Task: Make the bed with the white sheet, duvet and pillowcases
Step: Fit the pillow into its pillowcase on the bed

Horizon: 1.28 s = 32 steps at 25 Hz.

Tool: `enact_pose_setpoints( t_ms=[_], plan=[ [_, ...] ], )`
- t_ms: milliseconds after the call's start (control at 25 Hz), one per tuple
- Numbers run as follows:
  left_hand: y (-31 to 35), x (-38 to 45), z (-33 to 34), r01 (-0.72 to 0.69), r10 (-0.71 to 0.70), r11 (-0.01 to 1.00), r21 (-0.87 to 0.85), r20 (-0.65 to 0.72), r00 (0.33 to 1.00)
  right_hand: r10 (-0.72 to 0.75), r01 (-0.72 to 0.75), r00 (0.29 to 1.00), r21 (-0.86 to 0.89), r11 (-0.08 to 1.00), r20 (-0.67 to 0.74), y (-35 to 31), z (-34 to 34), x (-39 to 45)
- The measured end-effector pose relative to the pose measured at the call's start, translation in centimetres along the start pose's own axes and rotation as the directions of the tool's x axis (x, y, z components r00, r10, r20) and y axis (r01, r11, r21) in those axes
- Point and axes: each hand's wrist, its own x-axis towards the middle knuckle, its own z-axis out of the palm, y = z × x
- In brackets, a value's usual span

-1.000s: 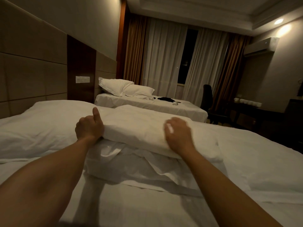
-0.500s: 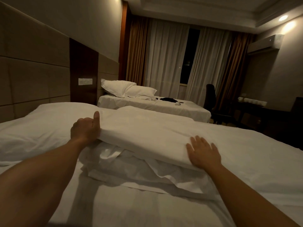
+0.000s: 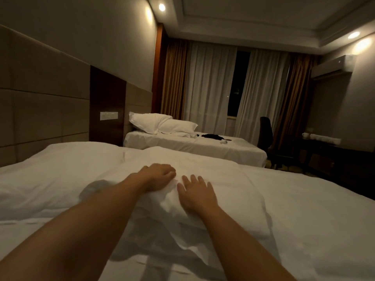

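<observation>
Two beds, two far pillows (image 3: pixel 162 123) upper centre, left hand (image 3: pixel 160 175) and right hand (image 3: pixel 195 192) flat, fingers extended, side by side atop one near pillow (image 3: pixel 213 191) mid-frame

— Desk: What of the person is in shot?

— Photographer: Two bare forearms coming in from the bottom edge, ending in the left hand (image 3: pixel 157 175) and the right hand (image 3: pixel 195 192).

— Desk: Sleeves, gloves?

— Photographer: None visible. Both arms are uncovered from the frame edge to the wrists, and neither hand is gloved.

— Desk: Watch, rings, bracelet?

— Photographer: No watch or bracelet shows on either wrist. The light is dim and warm, so the fingers are too soft to tell about rings or nails.
</observation>
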Motion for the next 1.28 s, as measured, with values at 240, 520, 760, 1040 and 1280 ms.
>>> enact_pose_setpoints(
  t_ms=[240,520,760,1040,1280],
  plan=[
    [-4.9,1.6,-0.7,0.207,-0.246,0.956,0.206,0.182,0.952,0.303,-0.297,0.953,-0.148,0.943,0.017,10.7,-1.2,-1.1],
    [-1.4,6.5,0.5,0.099,-0.112,0.992,0.079,0.169,0.979,-0.093,0.093,0.996,0.018,0.996,-0.002,3.4,-0.4,5.8],
    [-1.0,10.7,1.3,0.117,-0.147,0.986,0.123,0.279,0.949,0.152,-0.144,0.977,-0.065,0.988,0.151,11.6,0.3,11.1],
    [-5.4,11.5,-1.4,0.261,-0.297,0.955,0.142,0.413,0.861,0.089,-0.117,0.936,0.063,0.991,0.342,9.5,-1.5,12.2],
    [-9.6,20.6,-0.3,0.164,-0.167,0.985,0.048,0.47,0.867,-0.021,-0.06,0.923,0.197,0.979,0.385,0.6,0.6,23.7]
  ],
)
